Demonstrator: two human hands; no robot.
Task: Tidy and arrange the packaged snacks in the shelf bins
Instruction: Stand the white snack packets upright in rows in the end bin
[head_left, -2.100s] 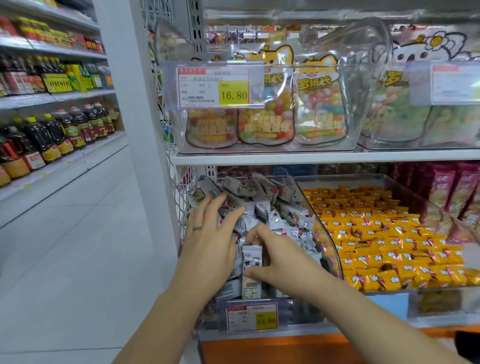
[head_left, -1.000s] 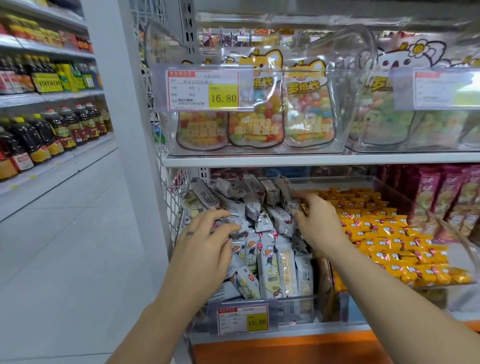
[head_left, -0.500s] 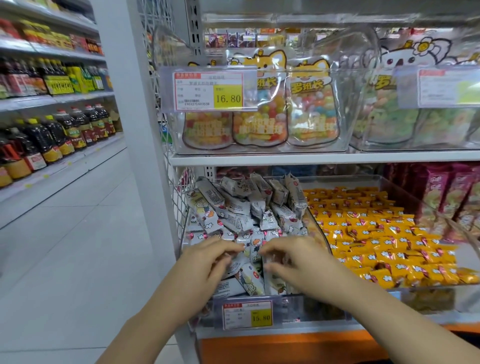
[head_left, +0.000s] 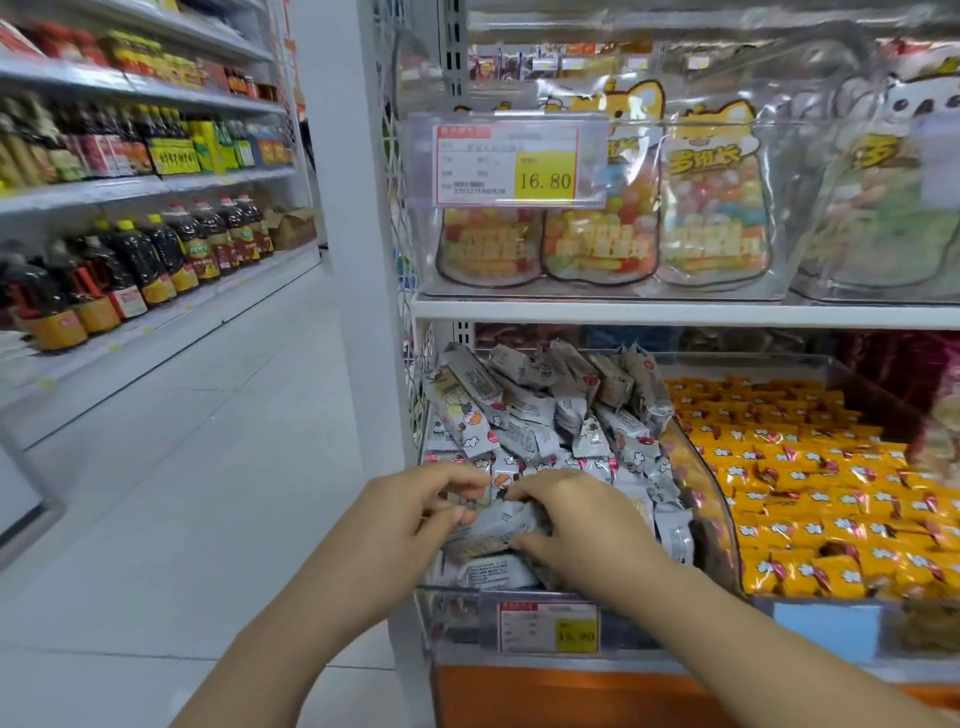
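Observation:
A clear plastic bin (head_left: 711, 499) on the lower shelf is heaped with grey-white snack packets (head_left: 540, 410). At the front of the heap my left hand (head_left: 410, 512) and my right hand (head_left: 582, 519) meet over one grey snack packet (head_left: 493, 525). My left fingers and thumb pinch its left end. My right fingers curl over its right end, with the thumb under it. More packets lie flat below it against the bin's front wall.
A bin of orange snack packets (head_left: 810, 478) stands to the right. Above, a clear bin (head_left: 774, 260) holds candy bags behind a 16.80 price tag (head_left: 514, 161). A white shelf post (head_left: 363, 260) rises at the left, with an aisle floor and oil bottles (head_left: 130, 270) beyond.
My right hand came back from the bin's right rear to the front. Both hands have closed together on one packet in the front row.

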